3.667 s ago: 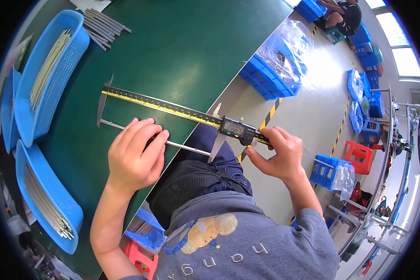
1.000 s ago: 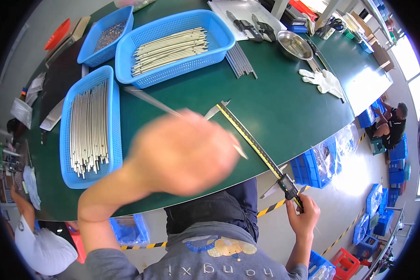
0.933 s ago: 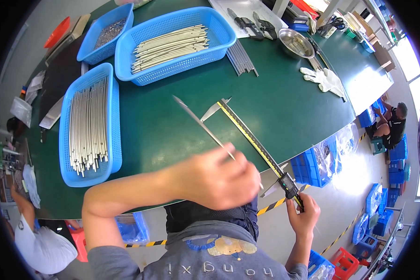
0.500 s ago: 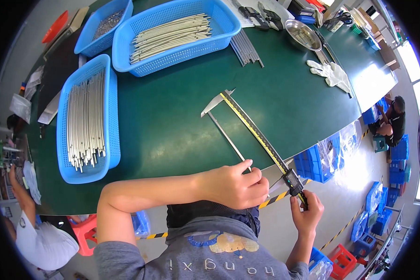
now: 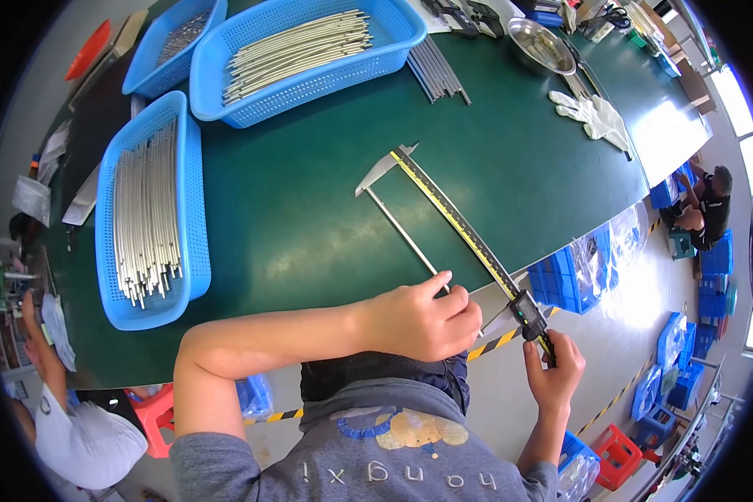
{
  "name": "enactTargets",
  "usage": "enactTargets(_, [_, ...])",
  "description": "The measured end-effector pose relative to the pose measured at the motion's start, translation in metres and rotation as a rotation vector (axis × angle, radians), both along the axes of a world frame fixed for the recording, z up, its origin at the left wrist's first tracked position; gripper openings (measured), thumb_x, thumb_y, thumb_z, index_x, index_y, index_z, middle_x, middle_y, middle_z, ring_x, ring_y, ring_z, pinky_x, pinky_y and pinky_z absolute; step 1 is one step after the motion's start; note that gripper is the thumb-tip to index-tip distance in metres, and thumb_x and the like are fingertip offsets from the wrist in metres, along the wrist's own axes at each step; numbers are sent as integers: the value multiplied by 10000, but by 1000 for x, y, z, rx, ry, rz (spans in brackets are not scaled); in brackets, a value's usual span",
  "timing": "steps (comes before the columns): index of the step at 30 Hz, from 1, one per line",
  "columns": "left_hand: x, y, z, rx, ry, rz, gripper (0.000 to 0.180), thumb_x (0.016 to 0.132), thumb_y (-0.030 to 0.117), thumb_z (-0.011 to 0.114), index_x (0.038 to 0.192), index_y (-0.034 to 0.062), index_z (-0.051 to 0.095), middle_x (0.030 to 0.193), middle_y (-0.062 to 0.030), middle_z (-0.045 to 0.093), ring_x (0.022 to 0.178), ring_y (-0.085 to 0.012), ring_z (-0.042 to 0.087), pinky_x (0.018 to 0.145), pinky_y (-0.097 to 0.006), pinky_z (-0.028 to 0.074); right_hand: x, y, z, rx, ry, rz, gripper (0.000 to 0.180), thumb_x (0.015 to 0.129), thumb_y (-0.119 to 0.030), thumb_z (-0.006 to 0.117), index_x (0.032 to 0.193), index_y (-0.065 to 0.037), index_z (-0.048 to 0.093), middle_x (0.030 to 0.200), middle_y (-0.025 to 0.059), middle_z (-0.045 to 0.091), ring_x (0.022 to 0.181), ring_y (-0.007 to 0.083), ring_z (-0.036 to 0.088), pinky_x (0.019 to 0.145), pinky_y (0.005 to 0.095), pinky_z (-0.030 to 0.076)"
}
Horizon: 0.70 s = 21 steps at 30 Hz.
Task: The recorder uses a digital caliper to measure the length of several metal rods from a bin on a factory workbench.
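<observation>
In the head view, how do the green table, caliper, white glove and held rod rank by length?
Longest first:
1. Green table
2. Caliper
3. Rod, partly hidden by the left hand
4. White glove

Grey flr [image 5: 510, 386], yel/blk tape [image 5: 500, 340] — bright windows [image 5: 735, 107]

Head-worn fisheye view, looking down from above, hands [image 5: 420, 325] near, green table [image 5: 293, 209] beyond

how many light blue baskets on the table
3: a long basket at the left, a small basket just beyond it, and a large basket right of the small one. Others may be out of frame.
</observation>
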State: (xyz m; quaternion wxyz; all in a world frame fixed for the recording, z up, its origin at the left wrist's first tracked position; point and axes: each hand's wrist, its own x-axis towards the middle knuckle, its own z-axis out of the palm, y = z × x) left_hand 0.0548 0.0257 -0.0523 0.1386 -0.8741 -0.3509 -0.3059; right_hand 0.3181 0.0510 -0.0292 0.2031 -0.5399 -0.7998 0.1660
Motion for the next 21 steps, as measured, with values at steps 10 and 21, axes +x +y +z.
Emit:
enactTargets(10, [-3, 7, -2, -87, -7, -4, 140, 697, 191, 593, 730, 55, 604, 812, -55, 543, 810, -216, 551, 761, -419, 530, -4, 0, 1, 1, 26, 10, 264, 675, -165, 753, 844, -27, 604, 625, 67, 546, 489, 161, 532, 459, 260, 417])
enactTargets(21, [-7, 5, 5, -155, 10, 22, 114, 701, 147, 612, 762, 50, 617, 865, -67, 577, 899, -232, 592, 802, -411, 528, -6, -2, 0, 19, 33, 55, 269, 690, -177, 755, 856, -38, 596, 632, 54, 552, 482, 155, 535, 440, 268, 414])
